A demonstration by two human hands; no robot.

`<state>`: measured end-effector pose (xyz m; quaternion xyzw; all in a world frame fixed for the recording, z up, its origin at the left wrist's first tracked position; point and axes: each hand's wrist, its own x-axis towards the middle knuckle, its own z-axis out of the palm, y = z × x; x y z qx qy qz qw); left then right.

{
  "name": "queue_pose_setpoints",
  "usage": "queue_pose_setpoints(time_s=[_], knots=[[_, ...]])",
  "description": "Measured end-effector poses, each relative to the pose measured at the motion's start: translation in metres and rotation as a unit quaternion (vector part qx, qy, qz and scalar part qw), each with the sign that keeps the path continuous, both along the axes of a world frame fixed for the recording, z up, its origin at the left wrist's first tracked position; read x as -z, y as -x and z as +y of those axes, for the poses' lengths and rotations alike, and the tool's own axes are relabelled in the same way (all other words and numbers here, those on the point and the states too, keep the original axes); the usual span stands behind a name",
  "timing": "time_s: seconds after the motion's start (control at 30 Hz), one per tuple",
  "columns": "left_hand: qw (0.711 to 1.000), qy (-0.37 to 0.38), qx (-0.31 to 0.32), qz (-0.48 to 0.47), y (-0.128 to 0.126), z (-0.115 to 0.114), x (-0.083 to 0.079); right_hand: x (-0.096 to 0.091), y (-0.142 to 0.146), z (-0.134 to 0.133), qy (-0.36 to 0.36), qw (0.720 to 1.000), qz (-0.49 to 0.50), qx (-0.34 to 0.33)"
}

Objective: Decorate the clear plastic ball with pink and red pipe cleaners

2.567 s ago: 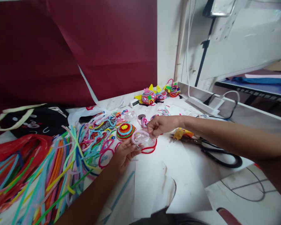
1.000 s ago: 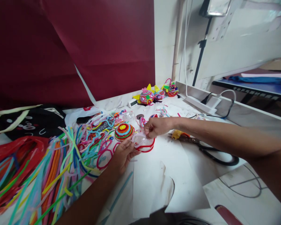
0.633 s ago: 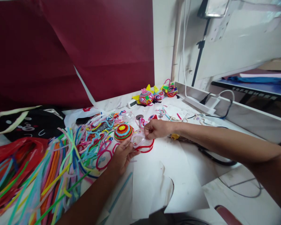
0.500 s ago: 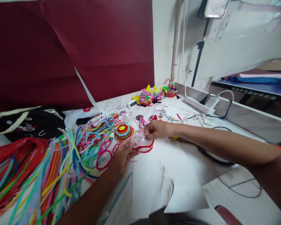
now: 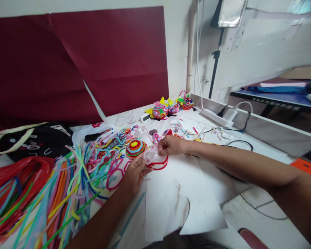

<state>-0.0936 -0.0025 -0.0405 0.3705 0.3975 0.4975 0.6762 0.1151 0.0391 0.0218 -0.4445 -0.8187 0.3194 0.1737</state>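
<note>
My left hand (image 5: 137,173) is closed on the near left edge of a clear plastic shell (image 5: 150,157), its thumb on top. Along the shell's near side curves a red pipe cleaner (image 5: 159,168), and a pale pink strand seems to lie on the shell. At the shell's right side my right hand (image 5: 171,145) is pinched shut, fingertips turned down; what sits between them is hidden. Just beyond my left hand rests a dome wound in coloured rings (image 5: 136,148) with a yellow centre. Pink and red pipe-cleaner loops (image 5: 115,178) lie left of that hand.
Loose pipe cleaners (image 5: 64,193) spread across the left side beside a red plastic bag (image 5: 38,166). Decorated fish-like figures (image 5: 160,110) stand at the back near a small digital display (image 5: 145,118). White paper (image 5: 168,207) lies in front; a power strip (image 5: 217,117) sits back right.
The view has shifted slightly. Both hands stay at the clear shell in nearly the same pose, the right one still pinched at its right side.
</note>
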Motion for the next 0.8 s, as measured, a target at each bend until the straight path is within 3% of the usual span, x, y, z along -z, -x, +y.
queue_pose_setpoints(time_s=[0.3,0.63,0.8], knots=[[1.000,-0.009,0.023,-0.003,0.002,-0.002,0.000,0.003,0.001,-0.020,-0.013,0.996,0.020,0.081],[0.999,-0.010,0.042,0.002,0.003,-0.001,0.001,0.031,0.000,-0.037,-0.031,0.981,0.080,0.173],[0.998,-0.011,0.062,0.018,0.006,0.002,0.001,0.035,0.004,-0.053,-0.041,0.970,0.090,0.222]])
